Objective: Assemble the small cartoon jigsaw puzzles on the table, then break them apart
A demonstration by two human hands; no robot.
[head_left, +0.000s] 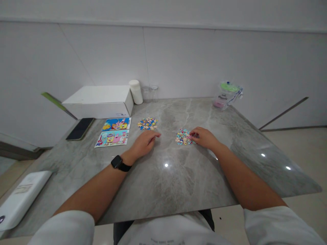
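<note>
Two heaps of small puzzle pieces lie on the grey marbled table. The left heap (pixel 148 124) is mostly blue and yellow; the right heap (pixel 183 136) is pink, teal and cream. My right hand (pixel 203 137) is at the right edge of the right heap, thumb and fingertips pinched around something too small to make out. My left hand (pixel 143 144), with a black watch on its wrist, rests just below the left heap, fingers bent together; whatever they may hold is hidden. Two cartoon picture cards, a blue one (pixel 117 124) and a pink and teal one (pixel 112 138), lie left of it.
Behind the cards stand a white box (pixel 98 102), a white bottle (pixel 136 92) and two clear glasses (pixel 154 94). A black phone (pixel 80 129) and a white device (pixel 24 197) lie on the left. A plastic bag (pixel 227 96) sits at the back right.
</note>
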